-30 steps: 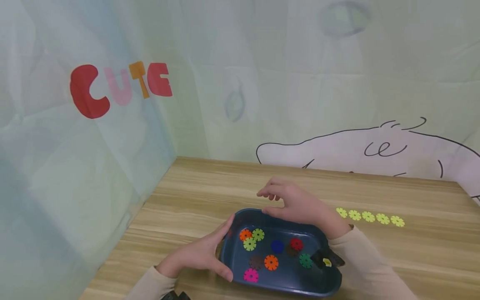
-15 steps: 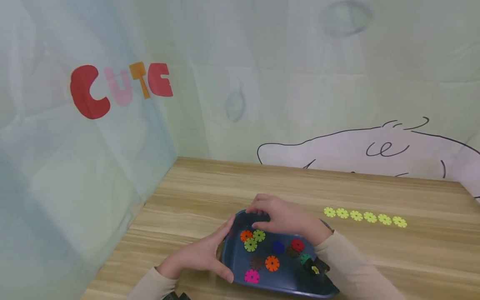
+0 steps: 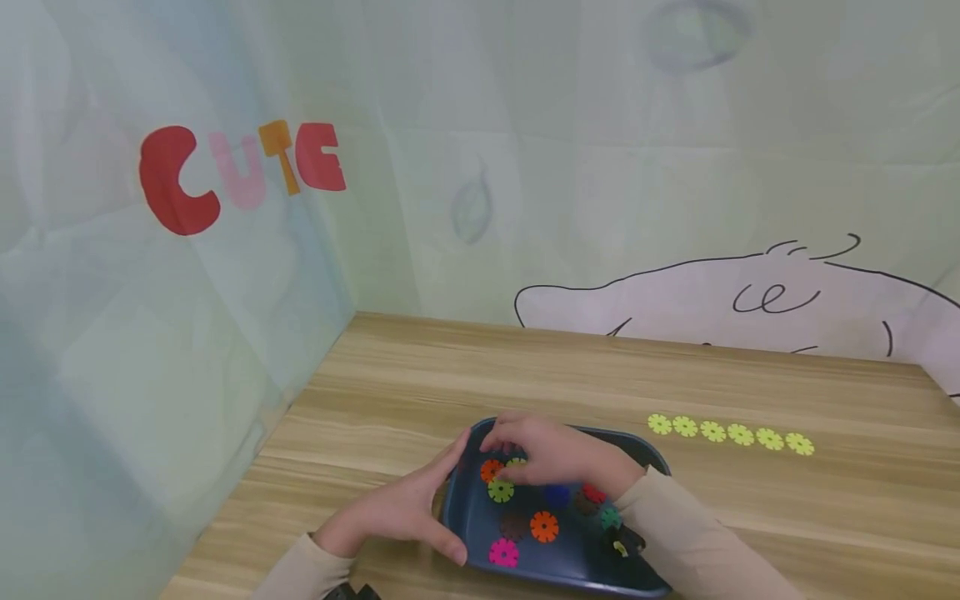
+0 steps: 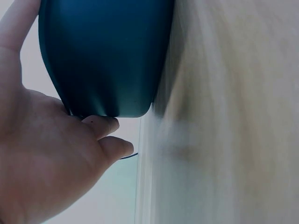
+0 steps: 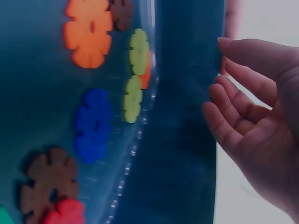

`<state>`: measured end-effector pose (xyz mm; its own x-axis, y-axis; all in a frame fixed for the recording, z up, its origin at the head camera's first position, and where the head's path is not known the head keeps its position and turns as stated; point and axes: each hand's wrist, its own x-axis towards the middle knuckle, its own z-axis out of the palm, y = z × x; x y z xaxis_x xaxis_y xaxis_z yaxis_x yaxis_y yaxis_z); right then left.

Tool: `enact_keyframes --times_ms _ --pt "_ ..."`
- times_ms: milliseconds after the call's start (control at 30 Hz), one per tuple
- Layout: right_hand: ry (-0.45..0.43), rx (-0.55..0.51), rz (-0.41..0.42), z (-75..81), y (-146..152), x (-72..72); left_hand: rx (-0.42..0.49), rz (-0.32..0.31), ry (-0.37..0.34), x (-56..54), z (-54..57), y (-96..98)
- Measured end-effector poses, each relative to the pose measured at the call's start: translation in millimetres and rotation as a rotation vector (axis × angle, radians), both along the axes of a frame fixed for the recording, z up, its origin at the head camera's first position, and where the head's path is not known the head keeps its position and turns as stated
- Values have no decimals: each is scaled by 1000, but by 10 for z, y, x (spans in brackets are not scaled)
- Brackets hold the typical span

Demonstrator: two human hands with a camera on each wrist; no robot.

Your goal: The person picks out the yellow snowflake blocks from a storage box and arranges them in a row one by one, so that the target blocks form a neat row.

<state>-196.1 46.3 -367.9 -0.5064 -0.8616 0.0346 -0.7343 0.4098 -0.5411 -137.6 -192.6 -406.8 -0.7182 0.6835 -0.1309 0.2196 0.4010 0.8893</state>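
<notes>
A dark blue tray point(image 3: 581, 560) holds several notched plastic discs. At its left end my left hand point(image 3: 397, 504) grips it, thumb by the near corner and fingers along the far side; in the left wrist view the tray's outer wall point(image 4: 105, 56) lies against that hand. My right hand point(image 3: 555, 450) hovers inside the tray's far left part, fingers loosely bent, above a yellow-green disc point(image 3: 501, 490) and an orange disc point(image 3: 491, 471). In the right wrist view nothing lies between its fingers point(image 5: 224, 133); two yellow-green discs show, one point(image 5: 138, 51) overlapping an orange disc.
Several yellow-green discs point(image 3: 713, 431) form a row on the wooden table point(image 3: 420, 375), right of the tray. Also in the tray are a pink disc point(image 3: 503, 552), another orange disc point(image 3: 544, 527), a blue disc point(image 3: 557, 496) and brown, red and green ones. A printed cloth point(image 3: 450, 167) encloses the back.
My right hand has come from beyond the tray's far rim down into the tray. Its forearm uncovers one more disc at the row's left end. The left hand stays put.
</notes>
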Motion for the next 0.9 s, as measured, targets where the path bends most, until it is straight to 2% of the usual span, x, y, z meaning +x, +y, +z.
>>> enact_keyframes --times_ms 233,567,900 --pt "-74 46 12 -94 -28 -7 3 5 -21 5 5 1" --pt "-105 126 9 -213 -59 -41 -13 12 -27 10 31 0" --pt "-79 173 16 -278 -71 -39 -19 16 -39 15 34 4"
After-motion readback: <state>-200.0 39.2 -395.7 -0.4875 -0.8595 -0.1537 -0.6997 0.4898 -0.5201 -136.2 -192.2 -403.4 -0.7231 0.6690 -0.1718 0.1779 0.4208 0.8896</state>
